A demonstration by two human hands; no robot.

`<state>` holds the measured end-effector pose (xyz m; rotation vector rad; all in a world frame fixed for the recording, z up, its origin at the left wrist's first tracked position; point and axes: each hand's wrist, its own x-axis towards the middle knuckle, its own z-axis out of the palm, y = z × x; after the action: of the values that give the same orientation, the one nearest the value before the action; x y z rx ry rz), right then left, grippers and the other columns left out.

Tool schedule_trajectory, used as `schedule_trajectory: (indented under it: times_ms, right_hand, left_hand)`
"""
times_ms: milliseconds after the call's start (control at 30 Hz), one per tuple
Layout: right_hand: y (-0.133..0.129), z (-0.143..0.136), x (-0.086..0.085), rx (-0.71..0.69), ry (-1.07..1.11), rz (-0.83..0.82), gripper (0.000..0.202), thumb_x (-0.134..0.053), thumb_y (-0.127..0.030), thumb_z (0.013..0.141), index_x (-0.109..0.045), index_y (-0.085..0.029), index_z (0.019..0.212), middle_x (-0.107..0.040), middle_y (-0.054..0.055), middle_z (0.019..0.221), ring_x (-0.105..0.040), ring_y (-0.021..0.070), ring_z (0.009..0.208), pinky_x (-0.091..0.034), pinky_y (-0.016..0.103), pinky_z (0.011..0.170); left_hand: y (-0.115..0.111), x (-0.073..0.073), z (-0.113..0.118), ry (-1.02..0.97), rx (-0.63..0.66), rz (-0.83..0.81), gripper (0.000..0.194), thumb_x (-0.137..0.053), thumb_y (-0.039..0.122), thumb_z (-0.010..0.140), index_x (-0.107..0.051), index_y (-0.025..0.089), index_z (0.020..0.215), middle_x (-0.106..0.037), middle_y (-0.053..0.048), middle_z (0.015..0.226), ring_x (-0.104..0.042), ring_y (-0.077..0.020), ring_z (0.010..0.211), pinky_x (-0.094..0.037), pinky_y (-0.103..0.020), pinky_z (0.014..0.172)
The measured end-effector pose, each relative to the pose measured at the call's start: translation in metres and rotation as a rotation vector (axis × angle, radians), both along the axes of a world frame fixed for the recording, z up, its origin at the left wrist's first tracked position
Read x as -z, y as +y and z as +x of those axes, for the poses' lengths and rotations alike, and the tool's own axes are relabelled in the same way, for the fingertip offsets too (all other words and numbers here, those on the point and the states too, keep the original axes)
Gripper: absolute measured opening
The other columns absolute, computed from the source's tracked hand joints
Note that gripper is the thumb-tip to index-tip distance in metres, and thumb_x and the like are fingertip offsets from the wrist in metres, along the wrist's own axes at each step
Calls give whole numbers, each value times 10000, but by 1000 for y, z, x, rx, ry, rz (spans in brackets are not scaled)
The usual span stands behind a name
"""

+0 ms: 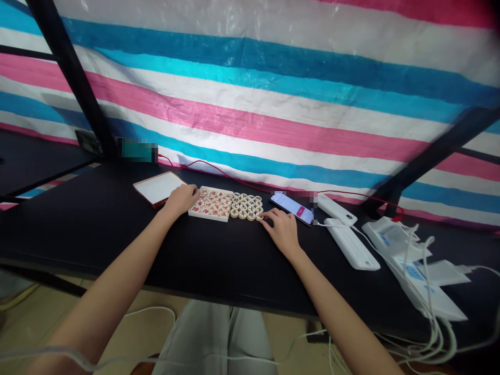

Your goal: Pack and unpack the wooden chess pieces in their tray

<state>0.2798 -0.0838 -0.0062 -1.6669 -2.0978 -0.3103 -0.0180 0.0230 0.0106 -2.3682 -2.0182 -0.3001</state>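
Note:
A shallow white box [209, 216] holds rows of round Chinese chess pieces with red characters [214, 203]. Against its right side lies a block of pieces with black characters [242, 205], set in rows on the black table. My left hand [183, 199] is at the box's left edge, fingers curled against it; the fingertips are partly hidden. My right hand [282, 229] is at the block's near right corner, with its thumb and fingers closed on the corner chess piece [259, 216].
A white-faced lid [160, 187] lies left of the box. To the right are a lit phone [292, 207], two white power banks [351, 245] and a power strip [414, 271] with tangled white cables. A red cable [219, 169] runs behind, before a striped sheet [250, 104].

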Motion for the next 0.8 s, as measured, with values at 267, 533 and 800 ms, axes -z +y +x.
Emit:
schedule_trajectory:
  times_ms: [267,533,800]
  right_hand:
    - [-2,-1,-2,-14,0,13,167,-481,-317,877,-630,-254,916,-636,8,874,-555,149,808,-230,306,660]
    - [-4,-1,-5,-9,35,5,167,-481,-317,869,-623,-258,933,-647,8,896,-562,155,821,-239,307,683]
    - [-5,0,-4,22,36,13,232,-418,-306,882,-616,-244,985,-641,22,869,-569,154,804,-253,295,678]
  left_hand:
    - [-2,-1,1,18,-10,3,391,-274,372,851,-613,181,894,-652,-124,864,-604,-246,816,-423,-300,660]
    - [-2,-1,1,34,-32,8,405,-262,376,851,-619,185,878,-655,-125,854,-607,-256,806,-420,-310,652]
    - [-1,-1,3,52,-54,6,407,-278,373,847,-630,177,898,-654,-133,886,-601,-254,828,-421,-310,677]
